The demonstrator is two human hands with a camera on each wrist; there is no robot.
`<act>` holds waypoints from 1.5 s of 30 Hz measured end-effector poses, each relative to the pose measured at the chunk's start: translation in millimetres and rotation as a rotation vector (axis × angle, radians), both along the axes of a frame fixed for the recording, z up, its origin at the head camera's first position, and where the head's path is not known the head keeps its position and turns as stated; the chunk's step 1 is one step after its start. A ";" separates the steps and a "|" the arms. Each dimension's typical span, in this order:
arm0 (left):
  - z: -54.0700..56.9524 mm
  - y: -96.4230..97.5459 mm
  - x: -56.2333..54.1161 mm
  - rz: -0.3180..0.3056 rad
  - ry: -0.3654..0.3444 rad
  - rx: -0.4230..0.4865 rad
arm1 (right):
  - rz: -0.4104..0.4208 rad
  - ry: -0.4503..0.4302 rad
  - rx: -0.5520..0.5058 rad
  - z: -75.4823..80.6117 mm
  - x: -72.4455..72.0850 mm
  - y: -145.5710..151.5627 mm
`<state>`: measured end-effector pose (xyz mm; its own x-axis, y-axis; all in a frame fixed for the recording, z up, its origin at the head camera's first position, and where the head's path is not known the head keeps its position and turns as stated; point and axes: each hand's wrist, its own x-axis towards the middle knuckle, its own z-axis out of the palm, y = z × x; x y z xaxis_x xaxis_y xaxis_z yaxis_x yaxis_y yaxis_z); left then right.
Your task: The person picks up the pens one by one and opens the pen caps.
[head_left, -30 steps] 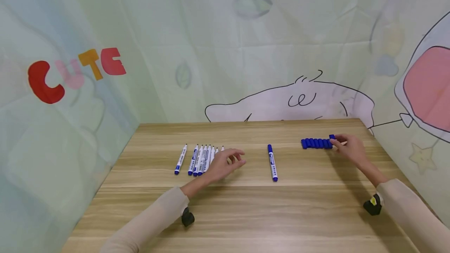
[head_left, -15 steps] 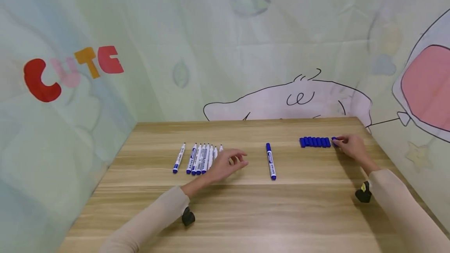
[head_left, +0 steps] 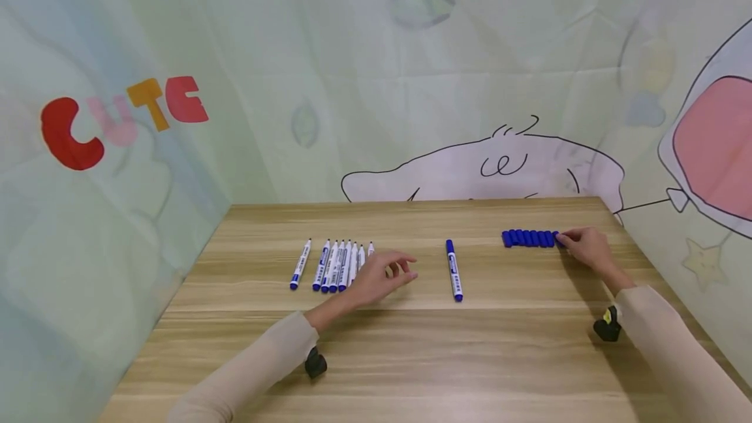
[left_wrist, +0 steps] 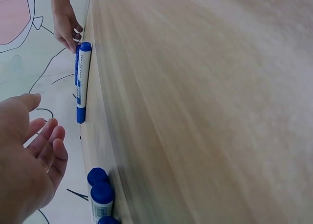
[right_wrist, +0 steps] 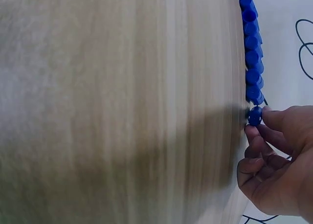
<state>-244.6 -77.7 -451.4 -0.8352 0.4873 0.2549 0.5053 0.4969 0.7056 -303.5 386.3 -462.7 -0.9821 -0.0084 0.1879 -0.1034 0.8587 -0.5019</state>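
My right hand [head_left: 587,249] pinches a blue marker cap [right_wrist: 255,116] at the right end of a row of blue caps [head_left: 527,238] on the table. In the right wrist view thumb and fingertips are on either side of that cap, which lies right by its neighbour. My left hand [head_left: 378,277] hovers with loosely bent fingers and nothing in them, over the right part of a group of uncapped white markers [head_left: 332,266], partly hiding them. One uncapped marker [head_left: 300,265] lies a little apart at the left. A capped blue marker [head_left: 454,271] lies between the hands.
The wooden table [head_left: 411,358] ends at a back edge against a printed curtain [head_left: 264,116]. Dark wrist-worn devices hang under both sleeves, such as the left device [head_left: 315,363].
The right hand has brought the last cap down from above the row's end, laid it beside the others and slid it left against them. The left hand has barely moved.
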 end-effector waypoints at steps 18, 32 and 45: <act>1.7 -0.5 5.2 0.020 -0.001 -0.011 | 0.022 0.022 -0.007 -3.3 2.5 -5.8; 3.3 2.6 8.2 -0.005 0.016 0.014 | 0.015 0.031 -0.035 -1.0 9.2 -5.9; 7.7 1.5 8.4 -0.002 -0.006 0.008 | 0.071 0.094 -0.063 0.1 25.8 -6.7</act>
